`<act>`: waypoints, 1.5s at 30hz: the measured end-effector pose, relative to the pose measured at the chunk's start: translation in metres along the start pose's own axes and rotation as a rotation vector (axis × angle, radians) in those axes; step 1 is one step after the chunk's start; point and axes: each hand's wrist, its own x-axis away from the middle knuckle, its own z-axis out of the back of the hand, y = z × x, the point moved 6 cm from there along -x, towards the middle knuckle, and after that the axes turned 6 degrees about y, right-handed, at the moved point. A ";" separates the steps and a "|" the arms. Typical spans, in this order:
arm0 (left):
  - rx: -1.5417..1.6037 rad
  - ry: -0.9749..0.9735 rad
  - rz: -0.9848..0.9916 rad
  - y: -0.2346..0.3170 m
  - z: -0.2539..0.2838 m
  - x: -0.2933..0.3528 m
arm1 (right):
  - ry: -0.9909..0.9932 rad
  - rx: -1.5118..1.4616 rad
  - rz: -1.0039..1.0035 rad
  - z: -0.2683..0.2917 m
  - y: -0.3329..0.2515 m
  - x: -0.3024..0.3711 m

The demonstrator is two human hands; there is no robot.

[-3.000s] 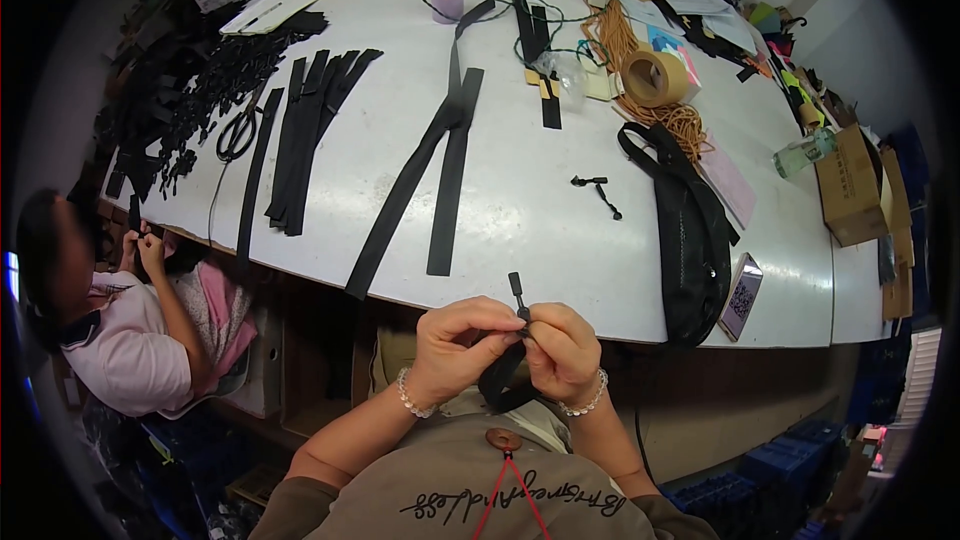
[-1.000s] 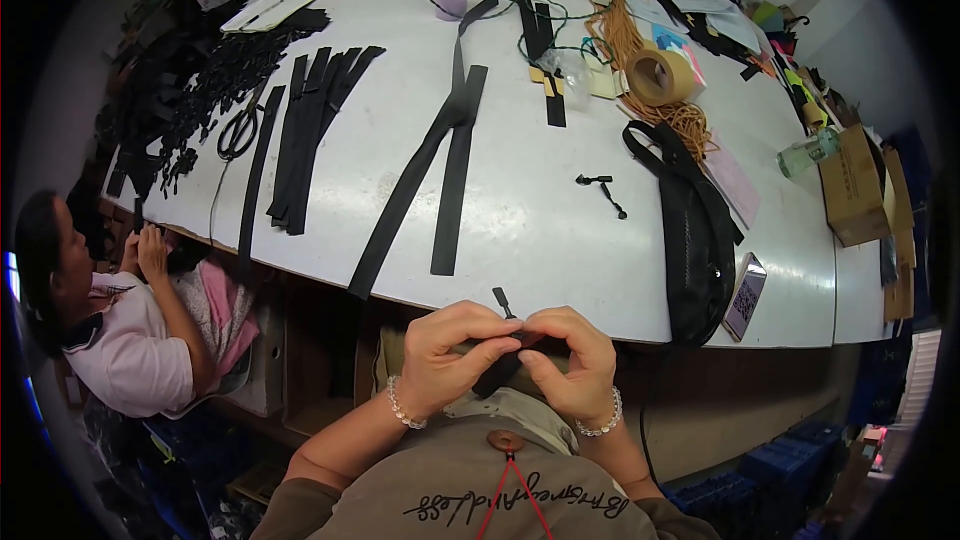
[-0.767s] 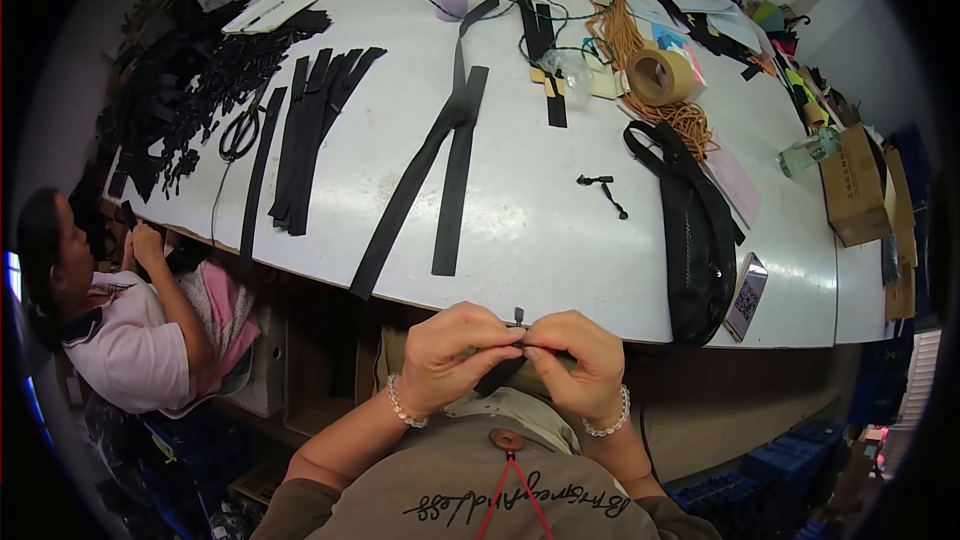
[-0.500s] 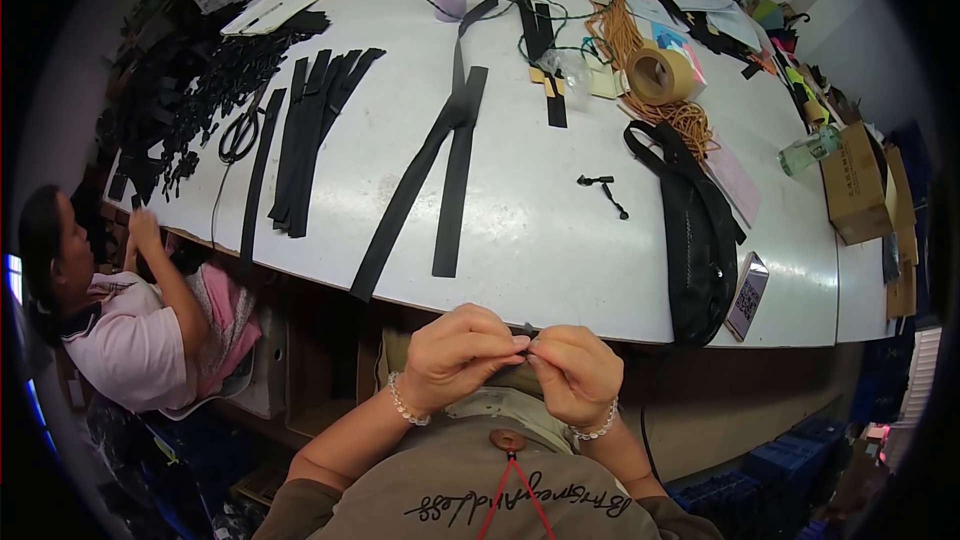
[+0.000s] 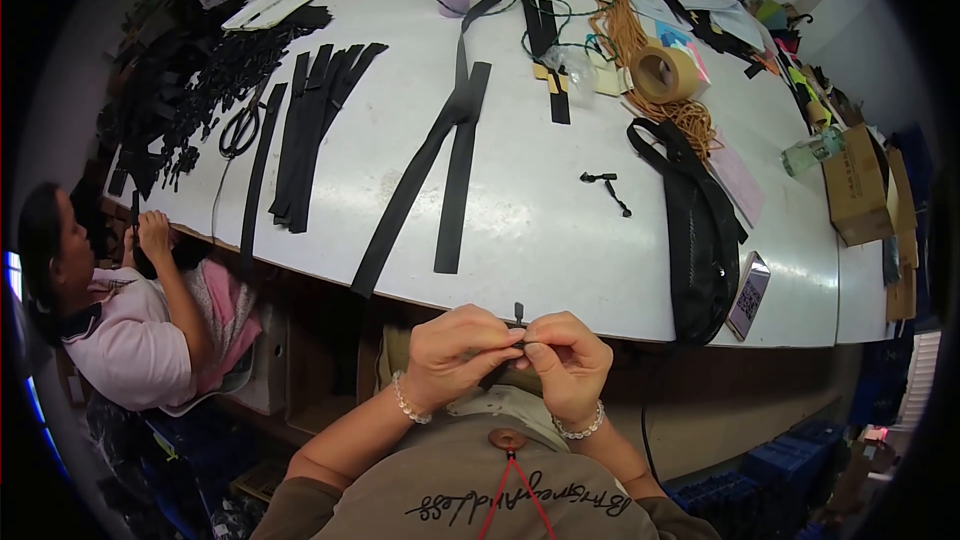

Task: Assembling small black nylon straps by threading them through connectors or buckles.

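My left hand (image 5: 458, 348) and my right hand (image 5: 568, 358) meet in front of my body, close to the table's front edge. Both are closed in a pinch on a small black zipper pull (image 5: 519, 313). Its dark tab sticks up between the fingertips, while the rest is mostly hidden by fingers. Two similar black pulls (image 5: 618, 200) lie on the white table (image 5: 560, 240), ahead and to the right. Straight ahead lies a long black zipper tape (image 5: 462, 160), its ends spread apart.
A black waist bag (image 5: 697, 250) and a phone (image 5: 748, 295) lie at right. Further left are several black zipper strips (image 5: 310, 140), scissors (image 5: 240, 130) and a pile of black pulls (image 5: 225, 85). A co-worker (image 5: 130, 320) sits at left. Tape rolls (image 5: 665, 75) and orange cord stand behind.
The zipper pull's tab now rises higher above my fingertips. My right hand has shifted slightly left and tilted. The co-worker's hands now hold up a dark strip.
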 end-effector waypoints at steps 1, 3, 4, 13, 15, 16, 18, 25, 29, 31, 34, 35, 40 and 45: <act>-0.006 0.021 -0.029 0.001 0.002 0.001 | -0.018 0.054 0.059 -0.002 -0.003 0.000; -0.005 0.028 -0.047 0.001 0.002 0.001 | -0.042 0.125 0.139 0.001 -0.005 -0.001; -0.001 0.034 -0.067 0.002 0.002 0.001 | -0.064 0.197 0.221 0.001 -0.008 -0.001; -0.018 0.021 -0.045 0.001 0.001 0.002 | -0.083 0.189 0.203 0.006 -0.001 0.001; -0.014 0.014 0.005 -0.002 0.001 0.004 | -0.100 0.191 0.170 0.006 -0.001 0.000; -0.010 0.008 0.055 -0.005 0.001 0.005 | -0.117 0.193 0.137 0.006 0.000 0.000; 0.053 -0.001 0.139 -0.008 0.000 0.006 | -0.126 0.191 0.101 0.007 0.000 -0.001; 0.181 -0.052 0.221 -0.016 -0.003 0.009 | -0.151 0.163 0.041 0.006 0.001 0.000; 0.255 -0.014 0.227 -0.019 -0.004 0.013 | -0.142 0.167 0.064 0.007 0.002 0.000; 0.283 -0.001 0.201 -0.018 -0.004 0.015 | -0.147 0.189 0.090 0.007 0.001 0.000; 0.331 0.024 0.191 -0.017 -0.004 0.015 | -0.158 0.182 0.108 0.009 0.003 0.000; 0.332 0.023 0.191 -0.016 -0.004 0.015 | -0.157 0.183 0.108 0.009 0.004 0.000; 0.178 -0.050 0.047 -0.012 -0.002 0.013 | -0.166 0.140 0.091 0.010 0.008 0.002; 0.143 -0.069 0.048 -0.011 -0.001 0.013 | -0.181 0.099 0.050 0.009 0.015 0.002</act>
